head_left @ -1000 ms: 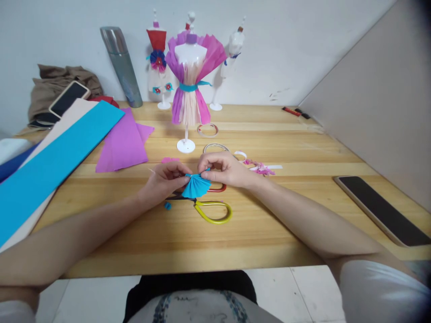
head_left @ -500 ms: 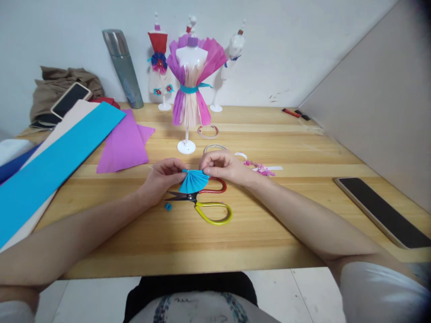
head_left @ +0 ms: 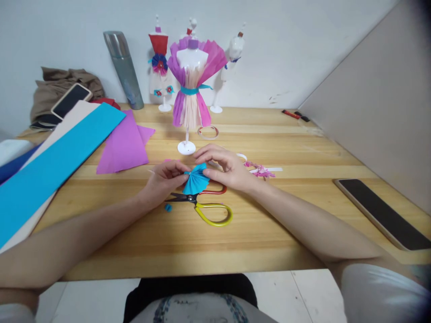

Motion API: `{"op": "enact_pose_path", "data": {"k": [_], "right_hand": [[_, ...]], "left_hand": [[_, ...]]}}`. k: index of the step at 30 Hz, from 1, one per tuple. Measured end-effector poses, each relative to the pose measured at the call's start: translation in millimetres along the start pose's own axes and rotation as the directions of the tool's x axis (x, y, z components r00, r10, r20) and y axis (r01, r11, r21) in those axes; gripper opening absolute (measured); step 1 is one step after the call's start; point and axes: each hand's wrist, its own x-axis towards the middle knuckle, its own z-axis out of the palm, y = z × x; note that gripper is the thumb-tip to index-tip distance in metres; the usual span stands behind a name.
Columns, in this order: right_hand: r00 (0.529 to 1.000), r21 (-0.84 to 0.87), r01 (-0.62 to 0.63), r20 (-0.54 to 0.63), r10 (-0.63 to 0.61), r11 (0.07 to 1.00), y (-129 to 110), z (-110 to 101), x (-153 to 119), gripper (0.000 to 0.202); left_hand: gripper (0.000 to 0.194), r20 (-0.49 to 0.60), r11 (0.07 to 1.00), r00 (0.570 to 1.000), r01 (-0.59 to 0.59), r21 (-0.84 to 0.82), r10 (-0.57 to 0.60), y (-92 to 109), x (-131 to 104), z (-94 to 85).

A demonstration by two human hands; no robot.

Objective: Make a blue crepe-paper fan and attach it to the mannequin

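Observation:
A pleated blue crepe paper fan [head_left: 195, 180] is pinched at its gathered point between the thumb and fingers of my left hand [head_left: 168, 176]. At the fan's right edge is my right hand [head_left: 229, 167], its thumb against the paper and its fingers stretched apart above. Below the fan lie scissors [head_left: 215, 215] with one red and one yellow handle, blades parted and pointing left. A small blue paper scrap [head_left: 168, 207] rests near the blade tips.
Behind my hands stands a mini mannequin [head_left: 191, 85] in a purple and cream paper dress, with other mannequins further back. Blue paper [head_left: 63, 161] and purple paper [head_left: 124, 148] lie left. A tape roll [head_left: 208, 132], pink scraps [head_left: 262, 170], a phone [head_left: 380, 213] and a flask [head_left: 124, 69] are around.
The right hand's fingers have loosened from their pinch and spread upward. The fan has turned, its right side now raised, and shifted slightly right with the left hand.

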Motion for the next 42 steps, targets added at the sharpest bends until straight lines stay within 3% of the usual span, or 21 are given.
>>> {"op": "enact_pose_path", "data": {"k": [3, 7, 12, 14, 21, 28, 36, 42], "right_hand": [[0.996, -0.081, 0.064, 0.064, -0.059, 0.995, -1.2, 0.7, 0.4, 0.011], [0.997, -0.117, 0.013, 0.075, -0.004, 0.993, 2.0, 1.8, -0.4, 0.011], [0.986, -0.247, -0.017, -0.166, -0.025, 0.969, -8.5, 9.5, -4.1, 0.006], [0.975, -0.307, -0.003, -0.212, -0.065, 0.952, -14.0, 16.5, -7.3, 0.005], [0.972, -0.543, 0.14, -0.083, -0.219, 0.828, -6.3, 42.9, -20.1, 0.029], [0.969, -0.632, 0.128, -0.085, -0.233, 0.764, -3.7, 44.5, -15.5, 0.033], [0.973, -0.685, 0.079, -0.106, -0.206, 0.724, -2.6, 42.2, -8.6, 0.014], [0.964, -0.737, 0.125, -0.07, -0.258, 0.664, -0.6, 38.9, -9.2, 0.007]], "left_hand": [[0.025, 0.0, 1.0, 1.0, 0.001, -0.002, -0.001, 0.5, -0.6, 0.1], [0.027, -0.005, 1.0, 1.0, 0.016, 0.004, -0.016, 3.2, -1.6, 2.0], [0.028, -0.066, 0.999, 0.997, 0.038, -0.02, -0.04, 5.6, -0.5, 3.5], [0.029, -0.126, 0.998, 0.991, 0.04, -0.039, -0.044, 5.5, 1.0, 2.9], [0.031, -0.268, 0.992, 0.961, 0.041, -0.122, -0.073, 2.0, 4.6, 0.3], [0.025, -0.237, 0.992, 0.966, 0.079, -0.102, -0.102, 4.5, 0.2, 7.0], [0.024, -0.254, 0.985, 0.958, 0.095, -0.145, -0.13, 5.9, -1.8, 12.4], [0.03, -0.271, 0.99, 0.955, 0.094, -0.109, -0.12, 2.6, -1.5, 11.0]]}}
